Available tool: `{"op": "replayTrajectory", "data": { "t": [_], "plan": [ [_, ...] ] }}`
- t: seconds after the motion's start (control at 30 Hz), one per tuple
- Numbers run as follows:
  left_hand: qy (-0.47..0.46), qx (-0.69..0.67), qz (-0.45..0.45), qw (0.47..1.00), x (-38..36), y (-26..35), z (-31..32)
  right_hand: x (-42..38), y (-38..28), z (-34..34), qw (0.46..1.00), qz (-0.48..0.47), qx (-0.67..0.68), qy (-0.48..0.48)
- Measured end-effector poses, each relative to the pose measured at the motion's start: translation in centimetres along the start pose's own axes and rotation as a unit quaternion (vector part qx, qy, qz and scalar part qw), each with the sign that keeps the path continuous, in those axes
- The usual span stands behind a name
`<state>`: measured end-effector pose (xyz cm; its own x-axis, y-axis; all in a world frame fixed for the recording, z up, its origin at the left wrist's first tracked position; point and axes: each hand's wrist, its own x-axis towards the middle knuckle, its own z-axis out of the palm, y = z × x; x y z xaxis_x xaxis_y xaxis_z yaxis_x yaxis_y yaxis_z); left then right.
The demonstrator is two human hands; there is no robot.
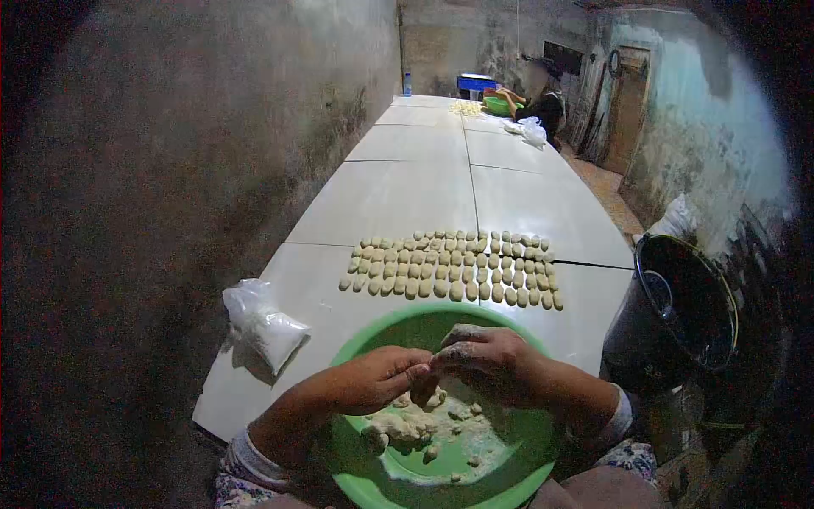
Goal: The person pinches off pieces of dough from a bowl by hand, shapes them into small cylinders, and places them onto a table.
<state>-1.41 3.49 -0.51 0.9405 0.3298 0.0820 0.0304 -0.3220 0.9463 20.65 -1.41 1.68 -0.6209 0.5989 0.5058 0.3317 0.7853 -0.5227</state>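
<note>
My left hand (381, 379) and my right hand (492, 362) meet above a green basin (415, 313), fingers curled in against each other. White powder coats the back of my right hand. Whatever lies between the fingers is hidden. Inside the basin, below the hands, sit a lump of pale dough (405, 427), smaller crumbs and loose white powder. Just beyond the basin, several rows of small oval dough pieces (442, 272) lie on the white table (398, 195).
A plastic bag of white powder (280, 339) rests at the table's left. At the right edge stands a black bucket (623, 339). Far off, a person (547, 106) works at another green basin (496, 107), near a blue crate (475, 83) and a bottle (407, 85).
</note>
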Motion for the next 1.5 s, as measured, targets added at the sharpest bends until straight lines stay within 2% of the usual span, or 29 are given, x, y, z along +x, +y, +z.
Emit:
{"op": "replayTrajectory", "data": {
  "t": [0.07,0.13,0.17,0.23,0.33,0.4,0.47,0.53,0.57,0.6,0.63,0.7,0.73,0.77,0.83,0.87,0.93,0.97,1.03,1.07,1.13,1.17,1.23,1.27,1.33,1.43,1.5],
  "plan": [
    [0.058,0.034,-0.026,0.997,0.0,-0.2,0.3,0.2,-0.2,0.0,0.999,0.031,0.001,-0.020],
    [0.045,0.056,-0.004,0.997,0.0,-0.2,0.1,0.6,0.0,0.5,0.994,-0.085,-0.051,0.043],
    [0.032,0.080,0.016,0.996,0.0,-0.2,0.0,0.5,0.1,0.5,0.994,-0.085,-0.051,0.043],
    [0.032,0.078,-0.001,0.996,0.0,0.6,0.2,-0.1,0.4,0.2,0.999,0.049,0.010,-0.014],
    [0.026,0.079,-0.010,0.996,0.0,0.6,0.2,-0.3,0.1,-0.3,0.999,0.030,-0.020,-0.039],
    [0.020,0.082,-0.001,0.996,0.1,0.0,0.3,-0.2,-0.1,-0.3,0.999,0.018,-0.028,-0.019],
    [0.043,-0.002,0.014,0.999,0.4,-0.7,0.5,-0.1,-0.4,-0.4,0.999,0.005,-0.037,0.001],
    [0.036,0.005,0.008,0.999,0.1,0.0,0.5,0.0,-0.4,-0.6,0.996,0.080,0.009,-0.038],
    [0.029,0.012,0.001,1.000,-0.1,0.3,0.5,0.0,-0.4,-0.5,0.996,0.078,0.009,-0.039],
    [0.039,0.069,0.003,0.997,-0.2,0.1,0.4,0.0,-0.3,-0.3,0.999,0.048,0.012,-0.018],
    [0.041,0.069,0.003,0.997,-0.2,0.1,0.4,-0.1,-0.3,-0.1,1.000,0.017,0.013,0.004],
    [0.063,0.048,-0.025,0.997,0.0,0.6,0.6,0.0,-0.3,0.3,0.999,0.012,0.008,0.040],
    [0.063,0.113,-0.020,0.991,-0.1,1.0,0.4,0.1,-0.3,0.4,0.997,0.007,0.003,0.077],
    [0.064,0.112,-0.019,0.991,-0.1,1.3,0.4,0.2,-0.5,0.2,0.997,0.007,0.003,0.076],
    [0.050,0.096,-0.043,0.993,0.0,1.7,0.5,0.3,-1.1,-0.2,0.994,0.060,-0.091,-0.009],
    [0.050,0.096,-0.044,0.993,0.0,1.7,0.6,0.2,-0.9,-0.2,0.994,0.060,-0.090,-0.008],
    [0.046,0.103,-0.020,0.993,-0.1,1.4,0.8,-0.1,-0.3,-0.1,0.992,0.085,-0.034,-0.085],
    [0.045,0.103,-0.020,0.993,-0.1,1.3,0.8,-0.1,-0.4,-0.1,0.992,0.086,-0.034,-0.084],
    [0.034,0.078,-0.001,0.996,-0.1,1.2,0.8,-0.1,-0.5,-0.3,0.973,0.189,0.045,-0.124],
    [0.033,0.078,0.000,0.996,-0.1,1.3,0.7,-0.1,-0.6,-0.4,0.973,0.190,0.045,-0.124],
    [0.032,0.048,-0.035,0.998,-0.1,1.7,0.6,0.1,-0.9,-0.7,0.974,0.179,-0.079,-0.113],
    [0.032,0.048,-0.035,0.998,-0.1,1.7,0.5,0.2,-1.2,-0.7,0.974,0.178,-0.079,-0.113],
    [0.029,0.016,-0.040,0.999,-0.1,1.7,0.3,0.2,-1.7,-0.5,0.992,0.117,0.054,0.011],
    [0.031,0.017,-0.028,0.999,-0.2,1.8,0.3,0.2,-1.2,-0.3,0.992,0.117,0.054,0.011],
    [0.027,0.008,-0.014,1.000,-0.2,0.9,0.3,0.0,0.1,0.4,0.999,0.030,0.030,0.000],
    [0.019,-0.002,-0.006,1.000,-0.2,0.4,0.4,0.0,0.1,-0.2,0.999,-0.023,-0.027,0.011],
    [0.058,0.008,-0.019,0.998,0.1,-0.3,0.7,-0.3,0.6,-0.1,0.999,-0.005,-0.031,0.010]
  ]
}}
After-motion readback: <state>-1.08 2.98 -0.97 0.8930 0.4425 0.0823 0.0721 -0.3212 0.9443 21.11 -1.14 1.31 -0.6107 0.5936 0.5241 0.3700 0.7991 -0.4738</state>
